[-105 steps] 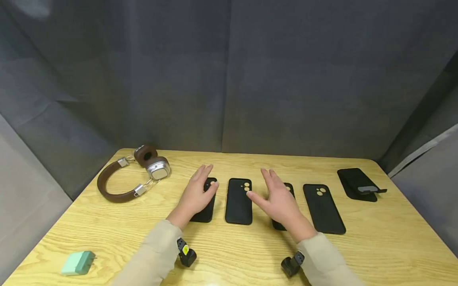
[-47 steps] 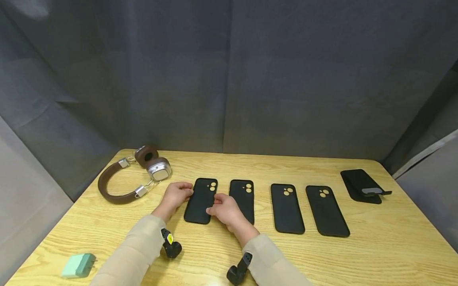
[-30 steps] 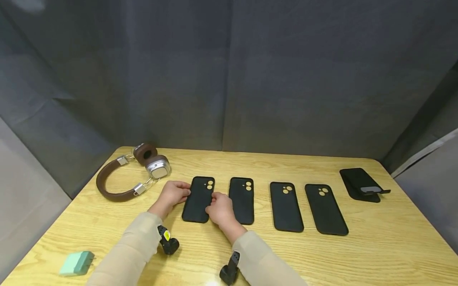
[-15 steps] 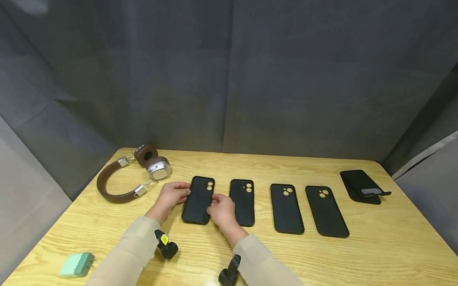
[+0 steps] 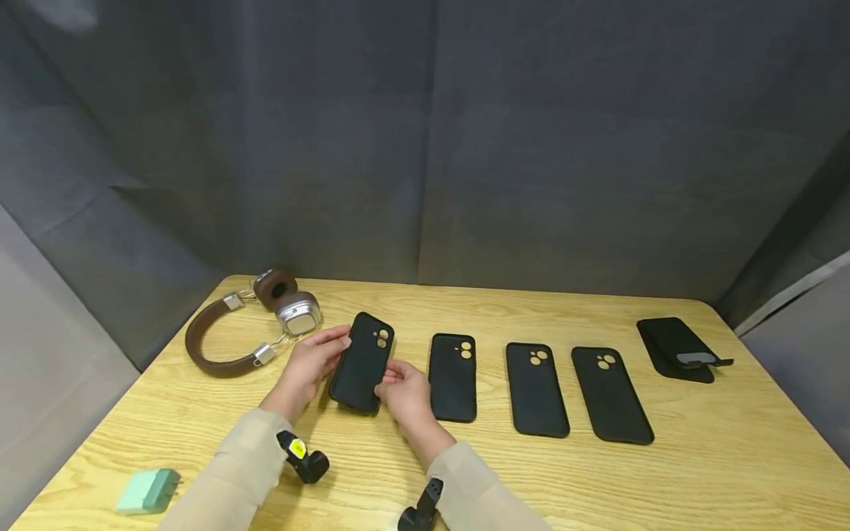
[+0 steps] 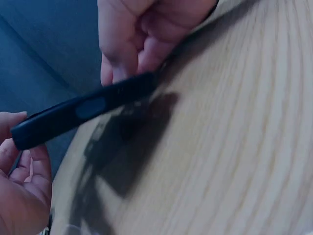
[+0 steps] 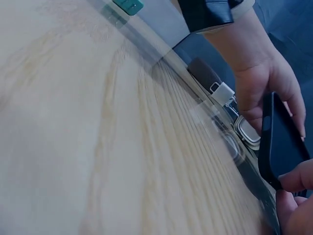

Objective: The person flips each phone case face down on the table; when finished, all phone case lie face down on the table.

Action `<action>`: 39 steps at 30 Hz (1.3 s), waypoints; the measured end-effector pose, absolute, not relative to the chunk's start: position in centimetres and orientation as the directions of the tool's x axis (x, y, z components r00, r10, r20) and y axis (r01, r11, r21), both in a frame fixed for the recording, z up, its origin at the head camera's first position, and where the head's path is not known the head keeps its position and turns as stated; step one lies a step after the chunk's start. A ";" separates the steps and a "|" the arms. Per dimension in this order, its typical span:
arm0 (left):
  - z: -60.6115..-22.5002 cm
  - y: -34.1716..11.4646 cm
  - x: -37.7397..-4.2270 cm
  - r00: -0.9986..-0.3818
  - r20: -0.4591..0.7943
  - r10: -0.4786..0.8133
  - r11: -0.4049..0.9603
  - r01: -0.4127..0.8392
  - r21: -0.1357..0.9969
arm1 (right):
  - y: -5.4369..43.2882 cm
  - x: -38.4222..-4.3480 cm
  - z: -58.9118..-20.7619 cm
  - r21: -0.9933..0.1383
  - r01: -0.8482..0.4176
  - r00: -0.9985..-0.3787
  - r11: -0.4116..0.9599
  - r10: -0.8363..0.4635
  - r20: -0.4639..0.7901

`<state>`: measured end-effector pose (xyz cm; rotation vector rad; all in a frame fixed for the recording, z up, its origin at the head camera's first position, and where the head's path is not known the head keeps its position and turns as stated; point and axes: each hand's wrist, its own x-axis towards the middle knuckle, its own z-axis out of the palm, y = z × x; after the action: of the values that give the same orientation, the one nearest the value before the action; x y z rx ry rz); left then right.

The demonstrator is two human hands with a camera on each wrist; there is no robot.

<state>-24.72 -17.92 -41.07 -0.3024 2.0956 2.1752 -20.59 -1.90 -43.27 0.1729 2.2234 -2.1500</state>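
Observation:
In the head view a black phone case [image 5: 362, 363], with two round camera holes at its upper right, is held tilted above the table. My left hand [image 5: 307, 371] pinches its left edge between thumb and fingers. The right hand [image 5: 405, 394] grips the lower right edge, thumb on the face, as the right wrist view shows of that hand [image 7: 297, 198]. Seen edge-on in the left wrist view, the case [image 6: 88, 108] hangs over its shadow on the wood. Three similar cases lie flat to the right: one [image 5: 453, 377] nearest, then another [image 5: 536, 391] and the last [image 5: 612, 394].
Brown and silver headphones [image 5: 219, 365] lie at the back left of the wooden table [image 5: 717, 457]. A mint-green plug charger [image 5: 147, 491] sits at the front left. At the far right is a flat black item with a raised flap [image 5: 677, 350]. Dark curtain stands behind.
Both hands moved from hovering over the cases to the sides of the leftmost one. It shifted slightly left, and now it has been raised off the table and tilted.

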 end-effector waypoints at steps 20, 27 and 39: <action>-39.4 -15.8 -24.5 -0.988 -0.157 0.005 -0.154 -0.156 0.976 | -2.3 -21.1 -44.3 -0.959 -0.061 -0.998 0.278 -0.049 0.049; -39.7 -15.5 -24.7 -0.988 -0.156 -0.005 -0.159 -0.153 0.975 | -2.3 -21.1 -44.0 -0.914 -0.138 -0.990 0.381 -0.093 0.110; -39.9 -14.7 -24.4 -0.987 -0.162 -0.008 -0.106 -0.160 0.981 | -2.4 -20.2 -44.3 -0.871 -0.163 -0.987 0.463 -0.083 0.140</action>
<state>-24.38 -14.72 -39.90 -0.1926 2.0287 2.2545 -20.23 -2.44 -44.32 -0.2320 2.7524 -1.6532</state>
